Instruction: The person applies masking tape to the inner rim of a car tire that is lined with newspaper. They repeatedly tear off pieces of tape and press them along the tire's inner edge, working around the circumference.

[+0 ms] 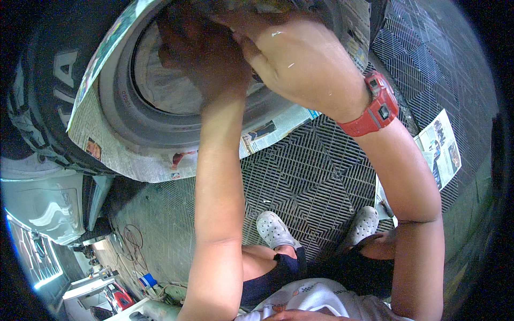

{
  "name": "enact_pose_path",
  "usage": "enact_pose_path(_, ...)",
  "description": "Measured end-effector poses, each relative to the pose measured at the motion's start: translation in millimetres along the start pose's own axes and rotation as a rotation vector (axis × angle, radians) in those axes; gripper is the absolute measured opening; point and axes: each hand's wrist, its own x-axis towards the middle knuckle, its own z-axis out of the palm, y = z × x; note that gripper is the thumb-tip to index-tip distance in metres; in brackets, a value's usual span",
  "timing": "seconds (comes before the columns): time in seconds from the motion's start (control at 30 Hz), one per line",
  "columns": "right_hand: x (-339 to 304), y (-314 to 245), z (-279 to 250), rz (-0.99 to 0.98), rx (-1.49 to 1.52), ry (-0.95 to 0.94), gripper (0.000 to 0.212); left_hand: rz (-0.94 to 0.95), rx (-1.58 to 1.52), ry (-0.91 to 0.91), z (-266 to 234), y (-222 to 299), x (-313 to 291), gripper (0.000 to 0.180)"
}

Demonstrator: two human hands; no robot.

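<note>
Both my hands reach into the grey wheel rim (120, 120), in front of its inner face. My left hand (209, 59) lies in deep shadow at the middle of the rim; its fingers are too dark to make out. Beside it on the right is my right hand (300, 56), its fingers curled and its thumb bent toward the left hand. Whatever the right fingers hold, if anything, is hidden. Sheets of newspaper (144, 166) ring the rim, tucked between it and the black tire (45, 91). A red wristwatch (369, 112) is on my right wrist.
Dark ribbed floor tiles (305, 160) lie under the wheel and my feet in pale clogs (276, 227). A loose newspaper sheet (441, 152) rests on the floor at right. At lower left are a silver car body panel (45, 206), a cable (134, 246) and a red item (118, 297).
</note>
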Motion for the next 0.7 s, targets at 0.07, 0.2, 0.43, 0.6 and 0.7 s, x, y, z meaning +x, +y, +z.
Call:
enact_pose_path(0.07, -9, 16, -9, 0.008, -0.082, -0.034, 0.022, 0.034, 0.086, -0.115, -22, 30, 12, 0.059)
enact_pose_path(0.2, -3, 18, -13, 0.119, -0.122, 0.018, 0.023, 0.05, 0.111, -0.243, -56, 42, 28, 0.057)
enact_pose_path(0.43, 1, 24, 1, 0.14, -0.173, 0.11, 0.021, 0.144, 0.291, -0.305, -49, 25, 19, 0.055)
enact_pose_path(0.6, 4, 29, 15, 0.124, -0.074, 0.279, 0.019, 0.119, 0.115, -0.271, -56, 33, 27, 0.055)
enact_pose_path(0.7, 14, 27, 20, 0.216, -0.031, 0.229, 0.019, 0.118, 0.211, -0.329, -53, 26, 17, 0.055)
